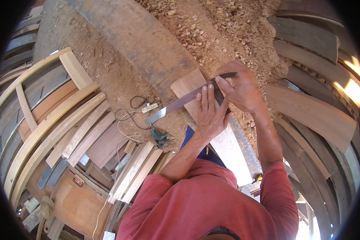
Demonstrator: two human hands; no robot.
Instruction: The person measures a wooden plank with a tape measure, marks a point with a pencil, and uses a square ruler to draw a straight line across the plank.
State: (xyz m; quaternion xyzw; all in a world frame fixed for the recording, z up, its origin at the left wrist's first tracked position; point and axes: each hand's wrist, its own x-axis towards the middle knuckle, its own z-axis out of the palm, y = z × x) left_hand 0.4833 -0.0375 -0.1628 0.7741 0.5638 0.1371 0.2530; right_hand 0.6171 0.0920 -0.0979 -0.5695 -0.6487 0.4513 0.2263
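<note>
A pale wooden board (pixel 231 154) runs from in front of my body up under both hands. Across it lies a try square with a long metal blade (pixel 170 108), whose shiny end sticks out past the board's left side. My left hand (pixel 210 113) presses on the square, fingers stretched over the blade and thumb by the dark stock. At the right edge of the board, my right hand (pixel 240 86) pinches a short, dark, thin stick (pixel 229 75) between thumb and fingers, close to the stock. Its kind is hard to make out.
A green corded power tool (pixel 159 137) lies on the ground to the left, beside a pale socket strip (pixel 150 107). Wooden frames (pixel 48 114) and stacked planks fill the left; dark planks (pixel 308 108) line the right. Wood shavings (pixel 228 32) cover the ground ahead.
</note>
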